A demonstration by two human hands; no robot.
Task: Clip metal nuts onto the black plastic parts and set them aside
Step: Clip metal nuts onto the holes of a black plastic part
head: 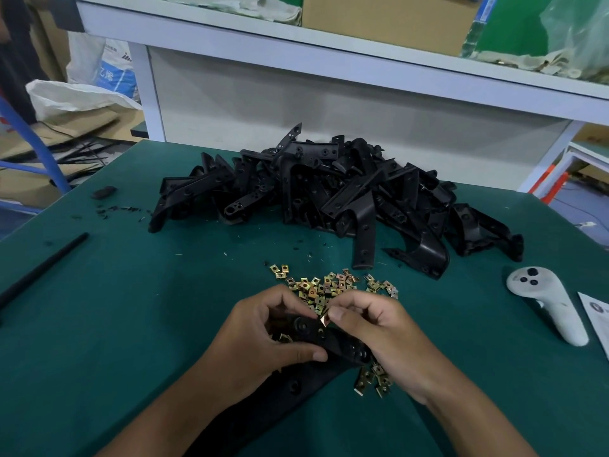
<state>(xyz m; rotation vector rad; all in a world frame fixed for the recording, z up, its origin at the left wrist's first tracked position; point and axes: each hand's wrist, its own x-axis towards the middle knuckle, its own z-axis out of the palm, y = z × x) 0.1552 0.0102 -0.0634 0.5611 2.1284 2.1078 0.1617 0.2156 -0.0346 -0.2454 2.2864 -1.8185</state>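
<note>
One nut [324, 319] in R fingertips [336, 314], seemingly at part [309, 328] edge.

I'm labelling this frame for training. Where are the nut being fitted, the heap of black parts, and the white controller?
Nut [324, 320]: head view, on its shiny face pinched by the right hand.
Heap of black parts [329, 189]: head view, middle of the heap.
White controller [543, 300]: head view, on its handle.

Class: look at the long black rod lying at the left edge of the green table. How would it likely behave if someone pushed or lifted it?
The black rod looks round and slim, so a sideways push would probably roll it across the flat green table. It lies straight, suggesting it is stiff rather than floppy. Being so thin, it is likely light.
</note>
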